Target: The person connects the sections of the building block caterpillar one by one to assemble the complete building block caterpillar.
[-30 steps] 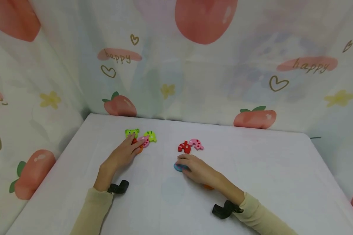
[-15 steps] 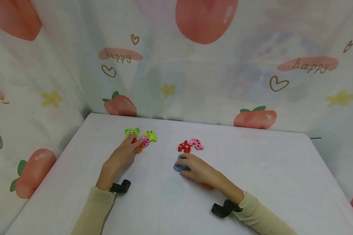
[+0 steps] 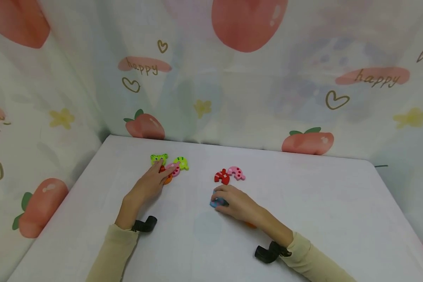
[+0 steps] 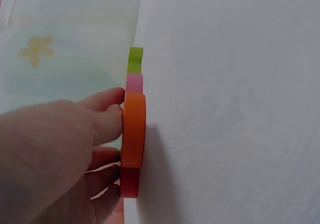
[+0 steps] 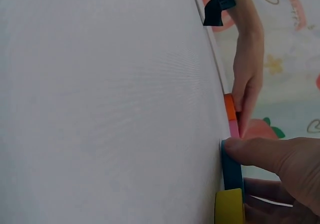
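My left hand (image 3: 149, 183) lies over a cluster of small animal-shaped pieces, its extended fingertips resting on them. Around those fingers show a green animal-head piece (image 3: 158, 159), a pink dotted piece (image 3: 174, 170) and a green striped piece (image 3: 181, 163). An orange piece (image 4: 134, 129) and a red piece (image 4: 130, 182) stand out edge-on in the left wrist view. With curled fingers and thumb, my right hand (image 3: 237, 202) grips a blue piece (image 3: 216, 203) low at the table; much of it is hidden. The right thumb sits at the blue piece's edge (image 5: 231, 166) in the right wrist view.
Just beyond the right hand are a red striped piece (image 3: 223, 177) and another pink dotted piece (image 3: 237, 173). An orange piece (image 3: 251, 225) is partly covered by the right wrist. A yellow-sided piece (image 5: 229, 207) appears beside the blue one. A printed curtain (image 3: 246, 109) borders the white table (image 3: 313, 203).
The blue piece has turned slightly under the right hand, showing more of its upper part than a second ago. The left hand and its cluster look unchanged.
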`<act>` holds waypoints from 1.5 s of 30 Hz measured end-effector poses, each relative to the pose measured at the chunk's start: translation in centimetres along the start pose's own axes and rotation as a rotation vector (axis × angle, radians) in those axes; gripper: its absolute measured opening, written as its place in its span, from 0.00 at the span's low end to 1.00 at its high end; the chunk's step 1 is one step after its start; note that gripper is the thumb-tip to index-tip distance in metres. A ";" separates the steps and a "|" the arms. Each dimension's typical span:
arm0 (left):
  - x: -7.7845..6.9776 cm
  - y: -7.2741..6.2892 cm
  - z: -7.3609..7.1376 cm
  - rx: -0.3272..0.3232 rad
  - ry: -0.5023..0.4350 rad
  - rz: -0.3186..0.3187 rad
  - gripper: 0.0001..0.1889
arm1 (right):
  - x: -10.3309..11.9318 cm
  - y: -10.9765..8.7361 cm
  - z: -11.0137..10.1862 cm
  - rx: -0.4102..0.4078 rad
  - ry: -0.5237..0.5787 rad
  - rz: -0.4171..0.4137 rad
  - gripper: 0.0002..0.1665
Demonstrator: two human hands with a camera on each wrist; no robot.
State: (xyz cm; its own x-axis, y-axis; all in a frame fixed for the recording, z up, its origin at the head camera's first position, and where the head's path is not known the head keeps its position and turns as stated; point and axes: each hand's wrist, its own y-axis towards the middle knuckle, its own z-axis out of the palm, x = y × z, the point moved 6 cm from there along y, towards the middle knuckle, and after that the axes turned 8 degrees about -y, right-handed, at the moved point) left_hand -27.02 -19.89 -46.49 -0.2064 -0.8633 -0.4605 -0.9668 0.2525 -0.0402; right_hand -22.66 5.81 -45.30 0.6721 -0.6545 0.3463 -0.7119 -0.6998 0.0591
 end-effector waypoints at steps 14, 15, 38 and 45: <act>0.3 -0.1 0.7 0.031 -0.051 -0.010 0.23 | -0.3 -0.3 0.3 0.007 0.019 0.004 0.16; 0.3 -0.1 0.8 0.033 -0.049 -0.008 0.23 | -0.4 -0.3 0.4 0.007 0.016 0.007 0.17; 0.3 0.0 0.1 -0.008 -0.035 -0.003 0.23 | -0.8 0.7 -0.3 -0.018 0.101 0.065 0.26; 0.4 0.2 0.2 -0.004 -0.038 0.003 0.23 | -0.5 2.2 -0.4 -0.050 0.116 0.120 0.33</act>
State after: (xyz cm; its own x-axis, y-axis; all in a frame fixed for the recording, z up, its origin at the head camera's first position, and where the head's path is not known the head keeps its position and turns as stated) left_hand -27.25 -20.07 -46.81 -0.2032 -0.8456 -0.4937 -0.9668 0.2530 -0.0353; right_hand -24.66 4.70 -45.01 0.5556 -0.6933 0.4589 -0.7970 -0.6013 0.0566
